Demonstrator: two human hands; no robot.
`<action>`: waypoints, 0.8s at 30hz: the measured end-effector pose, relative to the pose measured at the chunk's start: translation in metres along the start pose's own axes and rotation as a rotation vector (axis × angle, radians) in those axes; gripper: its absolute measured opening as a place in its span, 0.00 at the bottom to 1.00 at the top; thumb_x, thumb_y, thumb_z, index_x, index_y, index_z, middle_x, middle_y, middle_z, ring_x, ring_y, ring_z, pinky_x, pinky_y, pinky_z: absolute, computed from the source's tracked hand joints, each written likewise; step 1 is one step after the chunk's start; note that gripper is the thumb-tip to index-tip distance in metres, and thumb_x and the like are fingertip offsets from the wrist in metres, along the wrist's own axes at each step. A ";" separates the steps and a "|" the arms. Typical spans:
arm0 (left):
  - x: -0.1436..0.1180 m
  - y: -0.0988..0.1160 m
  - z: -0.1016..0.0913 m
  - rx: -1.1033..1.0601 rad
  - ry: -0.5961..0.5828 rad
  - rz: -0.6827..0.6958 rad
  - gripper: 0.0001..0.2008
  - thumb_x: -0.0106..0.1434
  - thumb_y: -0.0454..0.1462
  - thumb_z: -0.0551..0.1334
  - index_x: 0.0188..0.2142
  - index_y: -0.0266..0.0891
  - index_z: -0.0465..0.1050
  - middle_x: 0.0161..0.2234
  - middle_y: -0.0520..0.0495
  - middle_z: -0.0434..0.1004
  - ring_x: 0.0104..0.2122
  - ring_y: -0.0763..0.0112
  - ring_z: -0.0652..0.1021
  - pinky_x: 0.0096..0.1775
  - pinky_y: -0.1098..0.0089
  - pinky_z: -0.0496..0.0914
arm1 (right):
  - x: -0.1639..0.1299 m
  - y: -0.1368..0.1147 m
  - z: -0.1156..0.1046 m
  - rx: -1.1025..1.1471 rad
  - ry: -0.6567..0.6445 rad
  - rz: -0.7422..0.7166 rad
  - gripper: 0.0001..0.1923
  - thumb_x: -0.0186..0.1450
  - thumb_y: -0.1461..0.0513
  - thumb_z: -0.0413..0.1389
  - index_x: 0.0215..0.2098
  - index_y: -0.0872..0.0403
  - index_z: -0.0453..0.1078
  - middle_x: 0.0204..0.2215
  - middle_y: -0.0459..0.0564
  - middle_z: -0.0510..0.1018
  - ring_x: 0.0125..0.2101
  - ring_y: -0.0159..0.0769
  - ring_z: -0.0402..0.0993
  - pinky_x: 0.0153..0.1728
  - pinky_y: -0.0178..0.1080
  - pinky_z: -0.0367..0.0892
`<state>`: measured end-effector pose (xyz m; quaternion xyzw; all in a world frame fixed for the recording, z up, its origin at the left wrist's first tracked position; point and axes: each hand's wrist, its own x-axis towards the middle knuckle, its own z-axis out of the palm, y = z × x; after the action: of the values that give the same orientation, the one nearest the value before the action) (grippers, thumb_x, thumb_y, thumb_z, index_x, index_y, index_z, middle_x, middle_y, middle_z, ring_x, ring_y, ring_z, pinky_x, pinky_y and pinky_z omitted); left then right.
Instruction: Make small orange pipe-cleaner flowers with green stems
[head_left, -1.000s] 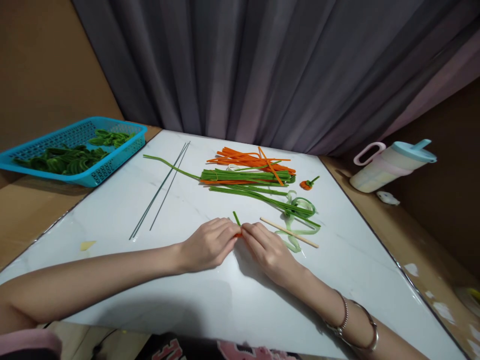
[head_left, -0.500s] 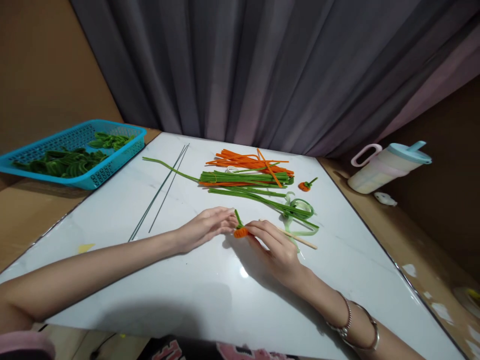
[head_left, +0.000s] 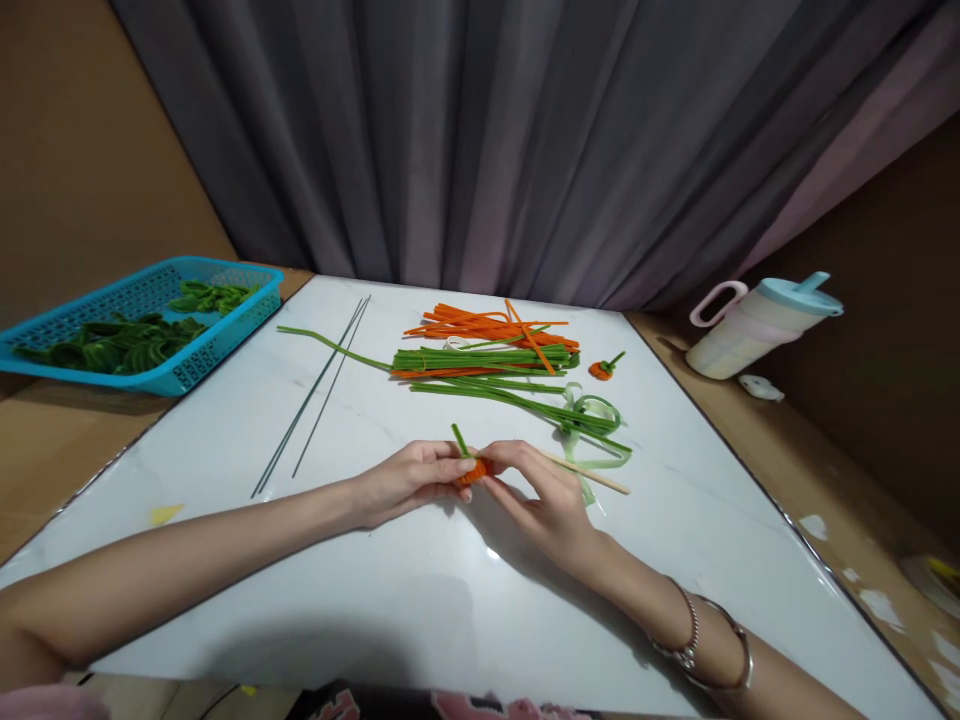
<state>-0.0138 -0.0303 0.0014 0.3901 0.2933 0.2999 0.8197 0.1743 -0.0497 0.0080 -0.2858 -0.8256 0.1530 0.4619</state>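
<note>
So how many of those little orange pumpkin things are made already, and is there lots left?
One finished orange pumpkin with a green stem lies past the piles. A second pumpkin is being pinched between the left hand and right hand. Plenty looks left: orange stems and green stems lie unused, along with thin wires and a wooden stick.

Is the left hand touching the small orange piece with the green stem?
Touching. The head view shows the left hand fingertips pressed against the orange piece, with the right hand pinching it from the other side.
</note>
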 end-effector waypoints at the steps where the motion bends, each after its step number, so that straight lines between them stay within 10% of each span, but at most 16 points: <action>1: 0.000 0.000 0.000 0.007 0.002 0.005 0.15 0.55 0.39 0.68 0.40 0.33 0.74 0.35 0.45 0.74 0.30 0.76 0.72 0.37 0.73 0.67 | 0.000 0.001 0.000 -0.001 -0.012 -0.008 0.14 0.64 0.70 0.52 0.48 0.55 0.67 0.36 0.53 0.75 0.36 0.35 0.73 0.35 0.38 0.73; 24: -0.001 0.004 -0.005 0.140 0.029 0.057 0.14 0.56 0.42 0.66 0.33 0.31 0.75 0.29 0.46 0.74 0.26 0.75 0.73 0.33 0.72 0.67 | 0.009 0.000 -0.011 0.192 -0.075 0.201 0.08 0.62 0.64 0.57 0.40 0.54 0.69 0.38 0.53 0.74 0.36 0.34 0.73 0.38 0.40 0.71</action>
<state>-0.0190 -0.0265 0.0020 0.4503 0.3141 0.3075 0.7772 0.1799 -0.0443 0.0194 -0.3158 -0.7910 0.2872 0.4384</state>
